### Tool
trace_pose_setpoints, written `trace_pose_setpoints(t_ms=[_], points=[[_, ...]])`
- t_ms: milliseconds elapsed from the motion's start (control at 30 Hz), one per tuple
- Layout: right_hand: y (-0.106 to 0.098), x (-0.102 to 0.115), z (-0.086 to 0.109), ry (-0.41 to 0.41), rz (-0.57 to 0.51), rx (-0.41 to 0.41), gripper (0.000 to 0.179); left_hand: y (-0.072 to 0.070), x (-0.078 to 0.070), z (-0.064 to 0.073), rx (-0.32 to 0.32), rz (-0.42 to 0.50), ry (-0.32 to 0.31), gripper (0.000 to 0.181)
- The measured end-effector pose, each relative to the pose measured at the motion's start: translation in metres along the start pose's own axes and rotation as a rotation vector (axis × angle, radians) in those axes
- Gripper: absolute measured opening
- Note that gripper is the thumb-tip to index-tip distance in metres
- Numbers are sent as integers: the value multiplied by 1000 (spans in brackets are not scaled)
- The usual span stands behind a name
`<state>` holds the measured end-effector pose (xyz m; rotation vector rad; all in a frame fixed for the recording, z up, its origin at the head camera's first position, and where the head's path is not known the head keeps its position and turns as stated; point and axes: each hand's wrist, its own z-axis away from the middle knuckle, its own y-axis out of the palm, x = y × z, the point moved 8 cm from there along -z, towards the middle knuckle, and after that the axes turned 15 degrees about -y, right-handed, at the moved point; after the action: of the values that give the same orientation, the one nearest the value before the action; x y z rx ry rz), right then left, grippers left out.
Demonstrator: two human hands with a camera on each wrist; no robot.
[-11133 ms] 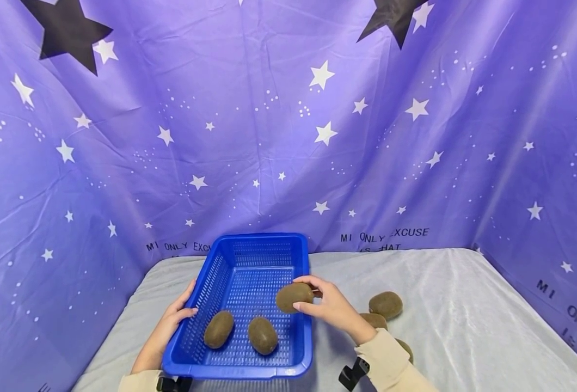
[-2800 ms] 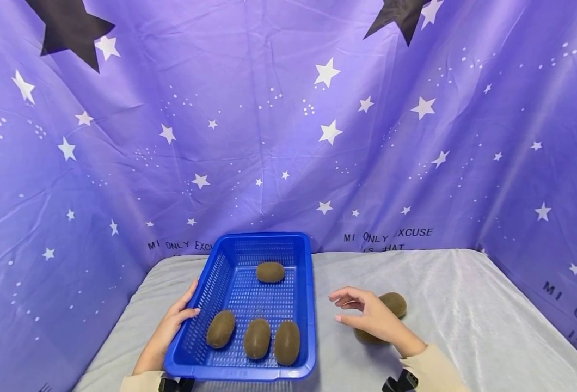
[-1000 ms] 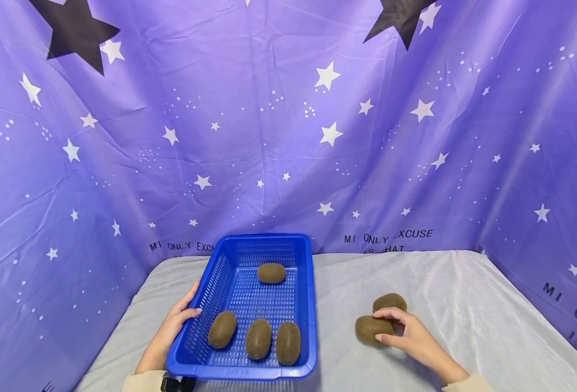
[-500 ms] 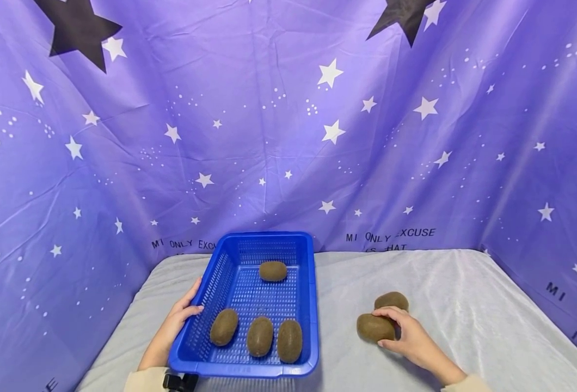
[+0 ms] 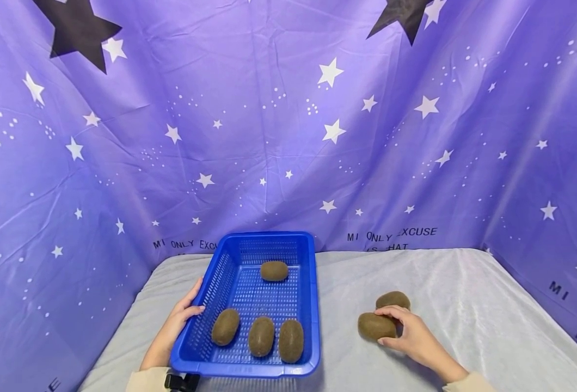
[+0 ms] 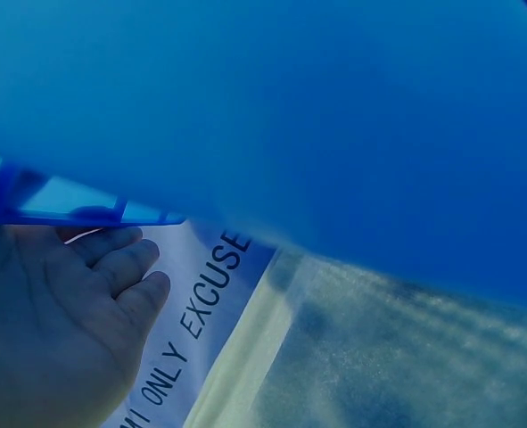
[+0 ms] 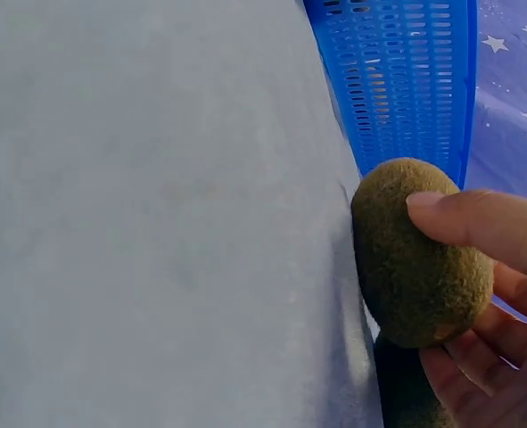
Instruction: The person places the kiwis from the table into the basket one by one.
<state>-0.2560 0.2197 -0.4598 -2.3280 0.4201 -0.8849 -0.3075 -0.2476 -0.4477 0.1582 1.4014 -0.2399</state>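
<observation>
A blue plastic basket with slotted walls holds several brown kiwis, among them one kiwi at its far end and another kiwi near its front right corner. At the basket's left side, my left hand holds the rim, thumb on top; the left wrist view has the fingers just below the rim. To the right of the basket, my right hand grips a kiwi between thumb and fingers, low over the cloth. Another kiwi lies right behind it, partly covered by the hand.
A pale grey cloth covers the table. Behind and on both sides hangs a purple curtain with stars and lettering. The basket wall rises beyond the held kiwi in the right wrist view.
Since 2.8 s ago, my empty right hand has come down onto the nearer loose kiwi and taken hold of it. Over the last second both hands stay nearly still. Basket kiwis increased since 11.1 s ago.
</observation>
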Motion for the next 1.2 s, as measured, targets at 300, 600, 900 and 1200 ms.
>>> trace_pose_setpoints(t_ms=[300,600,900,1200], points=[[-2,7,-5,-33,-42,-8,47,-1,0,0,3,-4,9,70],[-8,17,-22,-4,-36,-36,44,0,-1,0,17,-4,10,70],[-6,35,-43,-18,-49,-44,42,0,-1,0,18,-16,8,71],[-3,51,-63,-80,-20,-54,43,-2,1,-1,6,-26,4,71]])
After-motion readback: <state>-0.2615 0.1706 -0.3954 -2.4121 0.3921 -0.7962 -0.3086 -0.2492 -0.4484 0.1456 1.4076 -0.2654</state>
